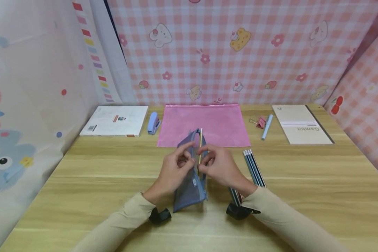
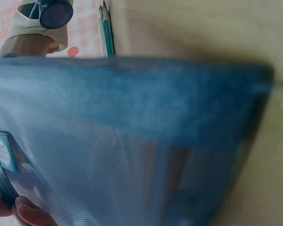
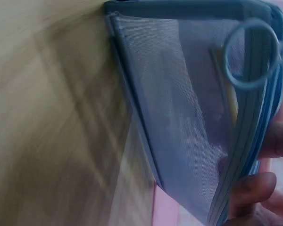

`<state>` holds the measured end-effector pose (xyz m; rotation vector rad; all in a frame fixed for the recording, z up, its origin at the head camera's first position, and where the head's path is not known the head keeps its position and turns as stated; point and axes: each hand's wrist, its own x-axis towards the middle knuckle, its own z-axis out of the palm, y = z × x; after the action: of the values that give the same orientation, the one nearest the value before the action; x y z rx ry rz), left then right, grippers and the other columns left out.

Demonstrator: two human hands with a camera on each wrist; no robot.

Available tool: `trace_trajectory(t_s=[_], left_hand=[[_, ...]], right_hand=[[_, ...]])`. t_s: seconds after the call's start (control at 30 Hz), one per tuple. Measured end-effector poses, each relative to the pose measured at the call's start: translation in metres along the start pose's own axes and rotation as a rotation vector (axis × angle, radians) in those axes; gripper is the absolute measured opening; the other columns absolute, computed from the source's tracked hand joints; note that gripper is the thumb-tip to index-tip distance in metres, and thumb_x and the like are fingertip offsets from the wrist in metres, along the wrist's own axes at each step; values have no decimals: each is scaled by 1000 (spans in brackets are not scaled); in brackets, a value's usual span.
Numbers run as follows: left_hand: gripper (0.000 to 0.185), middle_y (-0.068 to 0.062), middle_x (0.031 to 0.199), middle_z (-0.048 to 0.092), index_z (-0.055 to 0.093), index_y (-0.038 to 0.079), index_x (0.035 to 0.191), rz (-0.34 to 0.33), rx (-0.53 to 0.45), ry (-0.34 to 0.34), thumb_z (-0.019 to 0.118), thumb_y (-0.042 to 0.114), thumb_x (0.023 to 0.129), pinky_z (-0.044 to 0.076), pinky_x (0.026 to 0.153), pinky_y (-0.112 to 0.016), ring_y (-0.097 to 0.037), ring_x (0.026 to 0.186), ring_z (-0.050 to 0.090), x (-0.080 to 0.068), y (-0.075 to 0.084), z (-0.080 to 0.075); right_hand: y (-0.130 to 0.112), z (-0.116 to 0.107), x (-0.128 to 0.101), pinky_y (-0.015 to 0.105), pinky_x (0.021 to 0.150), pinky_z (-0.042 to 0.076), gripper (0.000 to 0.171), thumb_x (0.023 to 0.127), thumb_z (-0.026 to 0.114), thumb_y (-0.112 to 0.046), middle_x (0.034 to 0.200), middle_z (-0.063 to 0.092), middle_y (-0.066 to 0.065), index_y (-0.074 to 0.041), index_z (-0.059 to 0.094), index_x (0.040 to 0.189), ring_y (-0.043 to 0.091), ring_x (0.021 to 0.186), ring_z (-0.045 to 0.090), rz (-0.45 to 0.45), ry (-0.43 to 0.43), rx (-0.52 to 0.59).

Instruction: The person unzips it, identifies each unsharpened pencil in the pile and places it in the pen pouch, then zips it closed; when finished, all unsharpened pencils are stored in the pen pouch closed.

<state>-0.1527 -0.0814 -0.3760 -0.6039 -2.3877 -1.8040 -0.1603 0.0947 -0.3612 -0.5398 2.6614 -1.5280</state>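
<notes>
At the far left of the wooden table (image 1: pixel 82 196), a white book (image 1: pixel 114 121) is lying flat, with a purple stapler (image 1: pixel 152 123) sitting to its right and a pink folder (image 1: pixel 204 119) spreading across the far middle. Nearer, the left hand (image 1: pixel 173 169) is pinching the left edge of the mouth of a blue mesh pouch (image 1: pixel 187 190), thumb and fingertip closing on little more than the fabric. The pouch is standing on its side in the near middle, its zip parted, so the opening looks done; a slim yellow item (image 1: pixel 200 140) is showing inside the mouth (whether it is a pencil, I cannot tell). The right hand (image 1: pixel 222 164) is pinching the right edge, its thumb and finger coming just as close together. Right of that, a bundle of striped pencils (image 1: pixel 254 168) is lying outside, and a second group of pencils (image 1: pixel 235 196) is partly hiding behind the right wrist; none of these are in the pouch, and its mouth is standing unclosed. Farther right, a pink binder clip (image 1: pixel 261 122), a light-blue pen (image 1: pixel 267 127) and a cream notebook (image 1: pixel 303 124) are lying apart from the hands.
</notes>
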Motion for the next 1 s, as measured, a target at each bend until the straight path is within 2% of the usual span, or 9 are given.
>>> trace_trajectory(t_s=[0.2, 0.3, 0.37, 0.47, 0.57, 0.67, 0.87, 1.0], left_hand=[[50, -14, 87, 63, 53, 2, 142, 7, 18, -18, 57, 1, 93, 45, 64, -15, -3, 73, 55, -1, -4, 2], [49, -15, 87, 63, 53, 2, 142, 9, 11, -13, 57, 0, 93, 47, 65, -15, -3, 73, 55, -2, -6, 2], [49, -15, 86, 63, 53, 2, 142, 10, 11, -12, 57, 0, 93, 48, 66, -15, -3, 73, 55, -2, -6, 2], [50, -14, 86, 63, 53, 5, 143, 5, 23, -11, 56, 0, 93, 48, 66, -16, -4, 73, 55, -2, -4, 0], [50, -13, 86, 62, 54, 6, 143, -10, 27, -5, 57, 0, 93, 46, 66, -16, -5, 72, 54, -1, -3, -2], [50, -13, 88, 62, 54, 8, 142, -36, 17, 9, 57, 1, 93, 44, 65, -15, -5, 72, 52, -1, -1, -4], [52, -13, 90, 61, 53, 5, 143, -35, 9, 10, 57, 1, 92, 44, 65, -15, -5, 73, 52, 1, 1, -5], [51, -13, 88, 62, 53, 5, 143, -37, 5, 6, 57, 0, 92, 44, 64, -15, -5, 72, 52, 0, 2, -7]], right_hand=[[-1, 3, -3, 21, 54, 47, 32, 76, 71, -3, 73, 73, 3, -6, 70, 108, 4, 60, 61, -26, -93, -132], [-2, 0, -3, 21, 55, 47, 30, 80, 70, -4, 76, 73, 2, -7, 69, 110, 5, 62, 61, -34, -125, -157], [-3, -3, -4, 21, 55, 48, 28, 84, 70, -7, 79, 73, 3, -7, 68, 112, 6, 63, 61, -43, -127, -152], [-2, -12, -8, 22, 53, 48, 22, 90, 69, -10, 82, 73, 5, -7, 68, 112, 8, 61, 61, -64, -84, -126], [4, -27, -11, 21, 53, 47, 14, 92, 68, -10, 82, 73, 7, -6, 68, 105, 9, 60, 60, -100, -13, -131], [16, -47, -14, 21, 56, 47, 5, 93, 67, -11, 81, 73, 5, -8, 69, 97, 9, 64, 59, -92, 8, -182], [47, -96, -29, 23, 57, 46, 3, 93, 67, -12, 80, 69, 3, -10, 69, 95, 10, 67, 57, 15, -124, -276], [63, -118, -41, 22, 56, 45, 6, 91, 71, -10, 79, 67, -1, -9, 70, 96, 5, 66, 54, -1, -227, -320]])
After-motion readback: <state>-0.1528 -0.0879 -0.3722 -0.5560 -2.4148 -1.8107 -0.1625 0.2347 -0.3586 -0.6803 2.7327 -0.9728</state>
